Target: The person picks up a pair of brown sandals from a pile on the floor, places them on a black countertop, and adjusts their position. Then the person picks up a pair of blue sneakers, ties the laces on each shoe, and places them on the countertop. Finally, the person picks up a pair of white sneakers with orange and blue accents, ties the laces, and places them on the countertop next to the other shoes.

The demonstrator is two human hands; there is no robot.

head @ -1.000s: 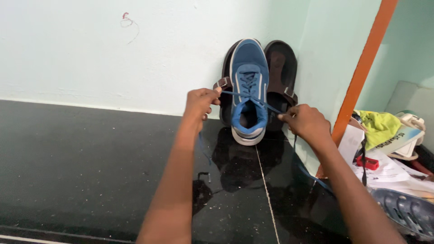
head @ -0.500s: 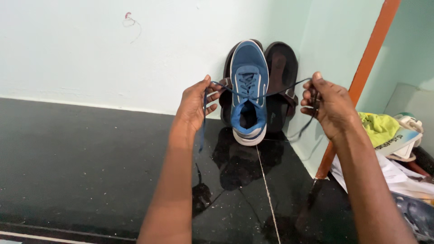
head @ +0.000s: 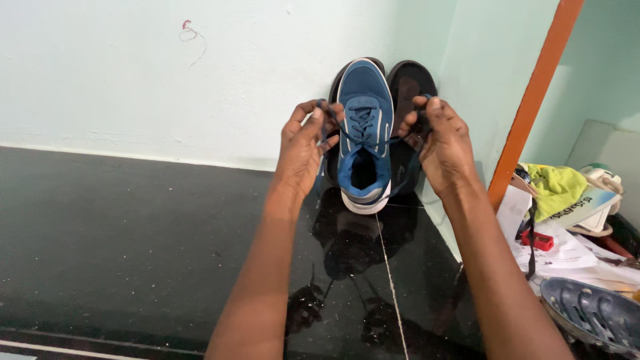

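A blue sneaker (head: 364, 113) with a white sole stands heel down on a glossy black counter (head: 120, 240), its sole leaning against the pale green wall. A dark shoe (head: 412, 80) leans beside and behind it. My left hand (head: 303, 150) pinches one end of the blue lace at the sneaker's left side. My right hand (head: 443, 143) pinches the other lace end at the right side. The lace runs taut between both hands across the sneaker's tongue.
An orange door frame (head: 533, 100) rises at the right. Past the counter's right edge lie papers (head: 567, 250), a yellow-green cloth (head: 557, 187), a small red object (head: 537, 240) and a dark perforated basket (head: 590, 313). A thin seam (head: 392, 293) crosses the counter.
Both hands have risen and drawn the lace ends upward and outward, from below the sneaker's opening to the level of its laces. The view has shifted slightly left.
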